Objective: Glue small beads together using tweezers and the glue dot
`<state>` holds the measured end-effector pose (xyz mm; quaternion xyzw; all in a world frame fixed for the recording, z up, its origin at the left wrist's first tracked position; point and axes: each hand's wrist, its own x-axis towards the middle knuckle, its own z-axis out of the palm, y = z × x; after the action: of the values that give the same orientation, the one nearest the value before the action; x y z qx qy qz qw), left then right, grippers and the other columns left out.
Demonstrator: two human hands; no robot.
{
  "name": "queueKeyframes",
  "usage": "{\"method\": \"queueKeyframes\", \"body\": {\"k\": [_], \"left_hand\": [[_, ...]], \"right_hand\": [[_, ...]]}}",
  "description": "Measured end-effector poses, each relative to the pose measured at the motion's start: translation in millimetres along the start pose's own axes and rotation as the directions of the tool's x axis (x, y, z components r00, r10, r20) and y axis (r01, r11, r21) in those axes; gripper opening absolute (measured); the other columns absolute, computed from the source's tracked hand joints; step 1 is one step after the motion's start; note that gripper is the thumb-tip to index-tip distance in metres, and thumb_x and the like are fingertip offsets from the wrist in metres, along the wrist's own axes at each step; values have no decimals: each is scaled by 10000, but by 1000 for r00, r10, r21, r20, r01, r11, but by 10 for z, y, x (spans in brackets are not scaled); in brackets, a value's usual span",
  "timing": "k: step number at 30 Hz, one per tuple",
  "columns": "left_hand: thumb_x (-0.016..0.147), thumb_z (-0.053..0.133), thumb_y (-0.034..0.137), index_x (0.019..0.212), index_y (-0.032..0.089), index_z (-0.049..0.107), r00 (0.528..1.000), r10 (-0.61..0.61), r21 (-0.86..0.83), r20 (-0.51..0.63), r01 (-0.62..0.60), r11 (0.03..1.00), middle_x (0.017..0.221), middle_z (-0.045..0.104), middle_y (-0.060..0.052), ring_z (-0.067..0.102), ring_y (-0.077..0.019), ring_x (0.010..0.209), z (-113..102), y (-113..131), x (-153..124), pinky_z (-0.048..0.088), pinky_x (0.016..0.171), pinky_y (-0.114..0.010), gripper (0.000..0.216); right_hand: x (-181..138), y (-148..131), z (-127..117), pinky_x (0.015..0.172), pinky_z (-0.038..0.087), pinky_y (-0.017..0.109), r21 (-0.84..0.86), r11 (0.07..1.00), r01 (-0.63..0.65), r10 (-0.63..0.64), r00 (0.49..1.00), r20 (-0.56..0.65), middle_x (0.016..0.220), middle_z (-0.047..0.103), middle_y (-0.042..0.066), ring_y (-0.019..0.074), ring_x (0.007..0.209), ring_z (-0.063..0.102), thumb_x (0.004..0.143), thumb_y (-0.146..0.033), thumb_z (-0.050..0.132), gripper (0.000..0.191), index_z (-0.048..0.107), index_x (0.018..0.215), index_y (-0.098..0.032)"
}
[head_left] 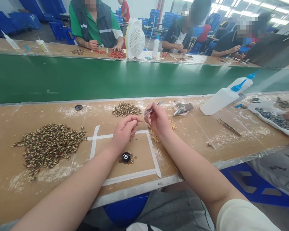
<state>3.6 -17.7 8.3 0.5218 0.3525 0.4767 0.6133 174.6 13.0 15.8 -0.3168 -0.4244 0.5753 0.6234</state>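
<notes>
My right hand (157,119) is closed on metal tweezers (154,108), whose tips point up and to the right. My left hand (124,131) hovers beside it, fingers pinched on something too small to make out. Both hands are above a square marked with white tape (95,137) on the brown bench. A small black round cap (126,157) lies inside that square near my left wrist. A big heap of small gold and dark parts (48,146) lies to the left, a smaller heap (126,109) just beyond my hands, and gold beads (154,135) under my right wrist.
White squeeze bottles with blue caps (220,98) lie at the right, next to spare tweezers (229,127) and a bag of dark parts (273,117). A green conveyor belt (110,80) runs behind the bench. Across it sit several workers, with a white fan (135,39) on their table.
</notes>
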Motion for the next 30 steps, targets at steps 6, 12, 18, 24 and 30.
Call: {"method": "queueKeyframes", "body": {"k": [6, 12, 18, 24, 30], "left_hand": [[991, 680, 558, 860, 224, 701, 997, -49, -83, 65, 54, 995, 708, 461, 29, 286, -65, 473, 9, -17, 18, 202, 419, -224, 360], [912, 811, 576, 791, 210, 598, 988, -113, -238, 101, 134, 962, 652, 341, 75, 210, -50, 473, 23, 32, 13, 169, 412, -188, 441], [973, 697, 631, 830, 205, 597, 969, -235, -508, 72, 239, 828, 738, 485, 30, 234, -60, 475, -51, 147, 88, 155, 370, -197, 460], [1008, 472, 779, 932, 207, 671, 969, -236, -601, -74, 146, 786, 838, 641, -64, 416, -112, 541, -133, 115, 117, 359, 434, -249, 610], [993, 408, 799, 1031, 221, 690, 969, -172, -528, -174, 56, 848, 1012, 708, -138, 672, -237, 897, -125, 93, 87, 592, 752, -360, 644]], "right_hand": [[-40, 46, 17, 407, 336, 256, -34, 999, -20, 23, 997, 74, 542, 583, -45, 87, 425, 492, 832, -727, 802, 521, 668, 797, -225], [-12, 35, -5, 413, 337, 252, 2, 1000, 5, -5, 1000, 21, 551, 557, -52, 82, 429, 471, 835, -717, 811, 511, 659, 793, -230], [-38, 32, -18, 422, 365, 254, -36, 998, 48, -48, 999, 10, 572, 586, -34, 94, 450, 517, 864, -687, 808, 473, 708, 801, -229], [-207, 22, 111, 487, 482, 279, -248, 938, 244, -184, 952, 244, 642, 665, -11, 112, 514, 610, 960, -557, 778, 355, 790, 839, -224], [-259, 45, 166, 507, 504, 303, -351, 890, 291, -167, 925, 342, 769, 739, 11, 113, 541, 607, 978, -482, 765, 272, 822, 860, -244]]}}
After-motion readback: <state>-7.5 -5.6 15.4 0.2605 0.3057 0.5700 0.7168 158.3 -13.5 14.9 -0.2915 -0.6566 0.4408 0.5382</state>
